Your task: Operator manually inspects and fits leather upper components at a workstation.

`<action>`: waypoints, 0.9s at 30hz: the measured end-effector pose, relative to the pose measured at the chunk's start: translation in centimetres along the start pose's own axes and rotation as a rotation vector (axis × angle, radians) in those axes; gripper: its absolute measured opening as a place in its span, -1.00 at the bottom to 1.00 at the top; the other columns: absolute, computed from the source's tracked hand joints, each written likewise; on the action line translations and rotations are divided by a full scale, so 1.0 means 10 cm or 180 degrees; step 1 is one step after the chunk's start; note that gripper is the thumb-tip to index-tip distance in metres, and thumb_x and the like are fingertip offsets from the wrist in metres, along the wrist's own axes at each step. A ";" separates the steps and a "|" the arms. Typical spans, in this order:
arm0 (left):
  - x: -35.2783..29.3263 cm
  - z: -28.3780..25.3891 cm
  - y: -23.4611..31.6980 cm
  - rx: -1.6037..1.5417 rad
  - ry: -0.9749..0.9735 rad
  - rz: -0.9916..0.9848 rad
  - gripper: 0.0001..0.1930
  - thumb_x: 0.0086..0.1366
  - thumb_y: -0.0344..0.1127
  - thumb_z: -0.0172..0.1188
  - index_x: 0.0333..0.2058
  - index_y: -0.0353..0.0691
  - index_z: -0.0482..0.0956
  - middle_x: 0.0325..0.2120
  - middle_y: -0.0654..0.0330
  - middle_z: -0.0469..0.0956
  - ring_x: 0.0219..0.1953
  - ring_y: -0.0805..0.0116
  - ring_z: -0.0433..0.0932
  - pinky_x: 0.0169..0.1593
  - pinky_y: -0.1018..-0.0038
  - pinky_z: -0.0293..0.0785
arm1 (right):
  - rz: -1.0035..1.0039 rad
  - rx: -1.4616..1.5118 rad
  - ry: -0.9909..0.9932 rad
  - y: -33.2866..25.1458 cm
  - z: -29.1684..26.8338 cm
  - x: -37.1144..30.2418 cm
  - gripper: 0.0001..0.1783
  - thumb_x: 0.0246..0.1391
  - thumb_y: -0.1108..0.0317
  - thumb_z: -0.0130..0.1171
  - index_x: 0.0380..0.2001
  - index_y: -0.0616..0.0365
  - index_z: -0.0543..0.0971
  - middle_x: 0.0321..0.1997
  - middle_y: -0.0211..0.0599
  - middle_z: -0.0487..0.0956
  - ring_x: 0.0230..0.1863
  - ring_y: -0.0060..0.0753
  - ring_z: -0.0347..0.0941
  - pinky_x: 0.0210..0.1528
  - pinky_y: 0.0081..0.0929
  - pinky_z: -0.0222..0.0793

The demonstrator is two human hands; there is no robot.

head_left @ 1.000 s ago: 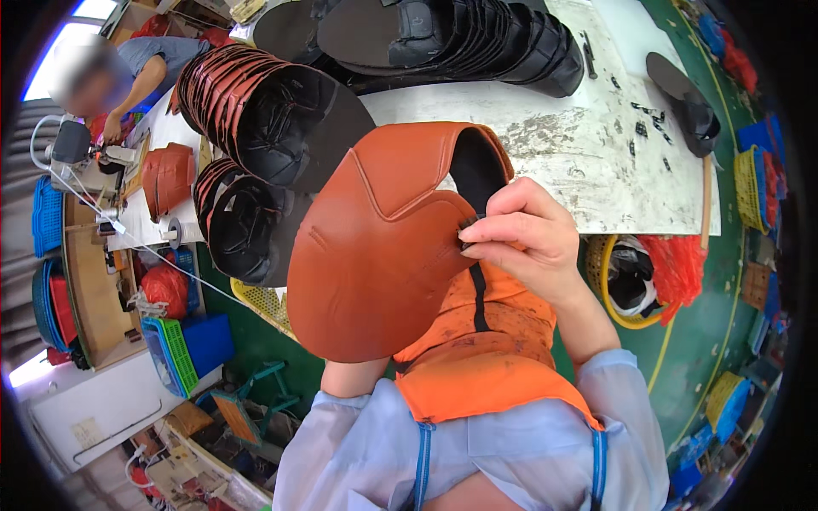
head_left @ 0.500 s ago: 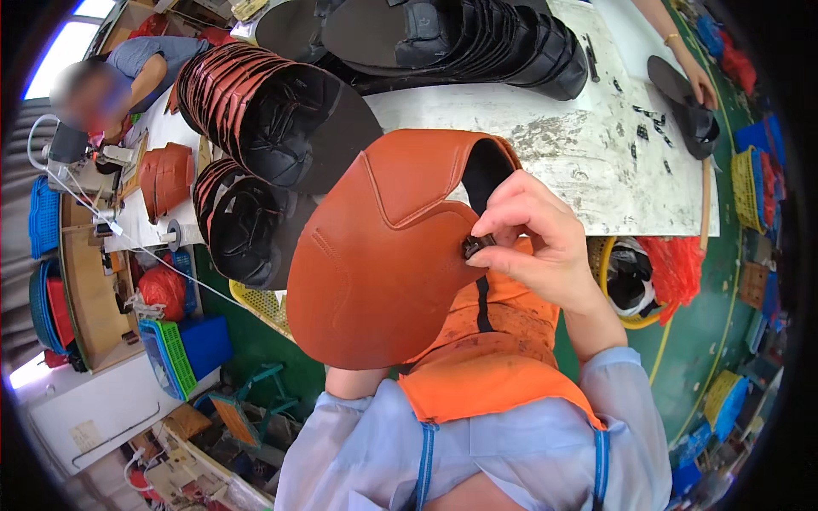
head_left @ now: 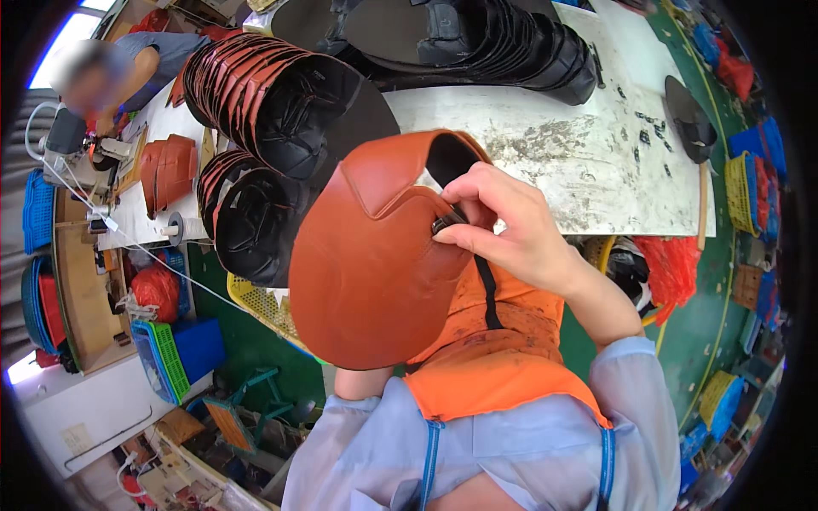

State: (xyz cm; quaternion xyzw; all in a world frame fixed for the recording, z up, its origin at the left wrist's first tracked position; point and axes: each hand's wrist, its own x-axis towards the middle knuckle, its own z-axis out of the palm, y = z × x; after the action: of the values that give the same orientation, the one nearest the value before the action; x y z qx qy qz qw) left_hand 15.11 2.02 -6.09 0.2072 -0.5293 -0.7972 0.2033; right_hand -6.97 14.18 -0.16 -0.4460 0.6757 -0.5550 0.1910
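Observation:
A reddish-brown leather shoe upper with black lining is held up in front of me, its rounded front pointing toward my body. My right hand pinches a small dark piece like a buckle between thumb and fingertips, against the upper's side edge by the opening. Only my left wrist shows below the upper; the left hand itself is hidden behind the leather, so its fingers cannot be seen.
Brown uppers and black uppers stand stacked on the stained white table. Small black pieces and a black shoe piece lie at its right. Below are yellow baskets. Someone works at a sewing machine far left.
My right hand has moved left with the dark piece, and the upper has turned slightly. Another person's hand at the upper right has left the black shoe piece.

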 end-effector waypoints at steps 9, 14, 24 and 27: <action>0.08 0.10 -0.13 -0.0612 0.0112 -0.0019 -0.52 0.41 -0.22 0.17 0.25 -0.19 0.35 0.13 0.16 0.45 0.10 0.26 0.48 0.08 0.33 0.49 | -0.1089 0.0077 -0.0045 0.00 -0.04 -0.07 -0.75 -0.07 0.52 0.47 -0.28 0.13 0.64 -0.27 -0.34 0.44 -0.42 -0.53 0.37 -0.47 -0.59 0.28; 0.11 0.15 -0.18 -0.0925 0.0167 -0.0002 -0.51 0.42 -0.21 0.15 0.26 -0.19 0.33 0.15 0.16 0.43 0.11 0.26 0.47 0.09 0.32 0.49 | -0.0935 0.0399 -0.0134 -0.03 -0.09 -0.12 -0.74 -0.07 0.57 0.47 -0.27 0.12 0.67 -0.29 -0.41 0.42 -0.41 -0.60 0.33 -0.47 -0.66 0.20; 0.19 0.19 -0.17 -0.1353 0.0016 -0.0155 -0.49 0.44 -0.19 0.13 0.29 -0.19 0.30 0.19 0.14 0.41 0.14 0.25 0.46 0.10 0.32 0.49 | -0.0697 0.0483 -0.0090 -0.15 -0.15 -0.24 -0.74 -0.09 0.56 0.48 -0.28 0.10 0.69 -0.31 -0.46 0.40 -0.39 -0.63 0.31 -0.43 -0.62 0.22; 0.28 0.16 -0.15 -0.1462 -0.0060 -0.0227 -0.48 0.44 -0.18 0.13 0.30 -0.19 0.29 0.20 0.14 0.40 0.15 0.24 0.46 0.10 0.31 0.49 | -0.0458 0.0751 -0.0342 -0.16 -0.19 -0.22 -0.76 -0.08 0.57 0.46 -0.30 0.09 0.67 -0.32 -0.48 0.38 -0.43 -0.66 0.26 -0.42 -0.64 0.19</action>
State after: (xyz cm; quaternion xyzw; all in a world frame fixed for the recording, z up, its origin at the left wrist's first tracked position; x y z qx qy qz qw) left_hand 11.81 2.24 -7.24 0.1666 -0.3282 -0.9053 0.2119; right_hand -6.56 17.11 1.41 -0.4968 0.5609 -0.6181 0.2377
